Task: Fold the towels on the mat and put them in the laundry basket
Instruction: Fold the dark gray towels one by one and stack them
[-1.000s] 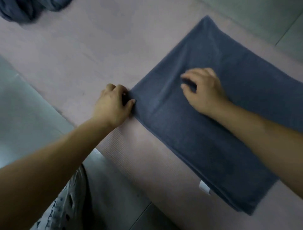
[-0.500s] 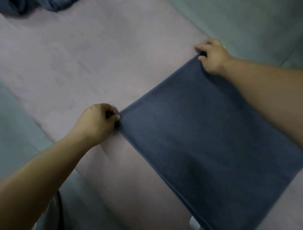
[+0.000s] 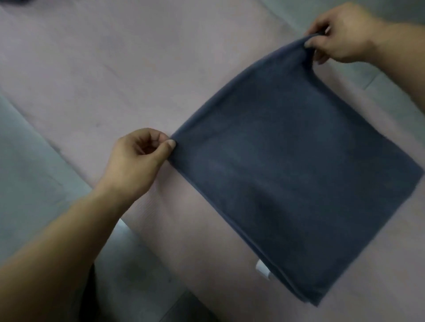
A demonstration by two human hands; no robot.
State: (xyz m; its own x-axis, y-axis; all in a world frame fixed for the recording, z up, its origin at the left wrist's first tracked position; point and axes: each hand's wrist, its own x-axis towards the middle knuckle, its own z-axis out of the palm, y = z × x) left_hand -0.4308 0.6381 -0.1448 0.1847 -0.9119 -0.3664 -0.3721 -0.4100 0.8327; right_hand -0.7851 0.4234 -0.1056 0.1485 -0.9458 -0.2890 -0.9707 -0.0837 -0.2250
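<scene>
A dark blue towel (image 3: pixel 287 174), folded into layers, lies on the pale pink mat (image 3: pixel 96 75). My left hand (image 3: pixel 138 161) pinches the towel's near left corner between thumb and forefinger. At the top right, my right hand (image 3: pixel 340 34) grips the far corner and holds it lifted off the mat, so the edge between my hands is raised and taut. A small white tag (image 3: pixel 263 272) sticks out from under the towel's lower edge. The laundry basket is not in view.
Grey-green floor tiles (image 3: pixel 27 179) border the mat on the left, at the bottom and at the upper right. A dark scrap of another towel (image 3: pixel 16 1) shows at the top left corner.
My right hand left the towel's middle, took the far corner and lifted it. My left hand has kept its pinch on the near corner. The view shifted left and down.
</scene>
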